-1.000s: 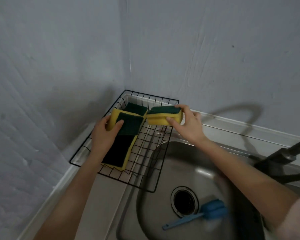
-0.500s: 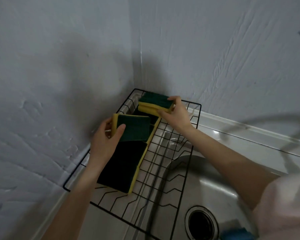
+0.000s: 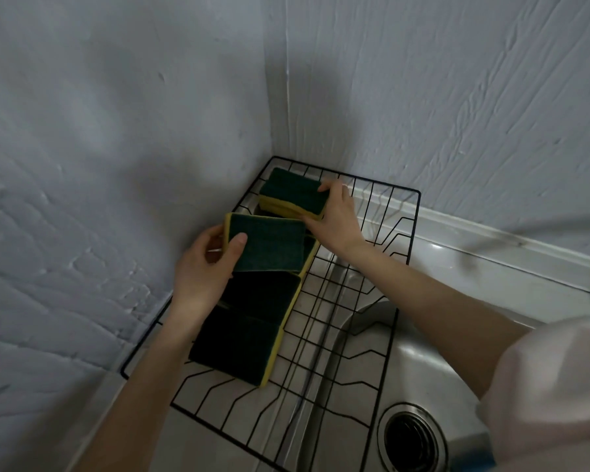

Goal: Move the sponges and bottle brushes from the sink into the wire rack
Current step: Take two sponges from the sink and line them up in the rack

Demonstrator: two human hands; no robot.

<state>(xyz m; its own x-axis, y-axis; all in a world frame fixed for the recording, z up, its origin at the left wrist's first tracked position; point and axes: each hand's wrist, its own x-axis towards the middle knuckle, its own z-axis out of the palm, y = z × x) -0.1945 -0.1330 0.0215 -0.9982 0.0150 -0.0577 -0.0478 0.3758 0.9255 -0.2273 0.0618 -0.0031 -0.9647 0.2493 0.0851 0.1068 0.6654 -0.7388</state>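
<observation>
A black wire rack (image 3: 394,253) sits in the wall corner, partly over the steel sink (image 3: 419,362). My left hand (image 3: 206,267) grips a yellow and green sponge (image 3: 269,245), held green side up above the rack's left side. My right hand (image 3: 336,218) holds another sponge (image 3: 292,195) at the rack's far corner, on top of a sponge lying there. Two more sponges (image 3: 249,325) lie green side up along the rack's left side. A blue bit of bottle brush (image 3: 470,453) shows at the bottom edge, mostly hidden by my sleeve.
Grey walls close in on the left and behind the rack. The sink drain (image 3: 411,437) lies at the lower right. A pale counter ledge (image 3: 491,240) runs along the back wall to the right.
My right hand has carried its sponge left and farther back into the rack's far corner. My left hand keeps its sponge over the rack. The view has shifted closer to the corner.
</observation>
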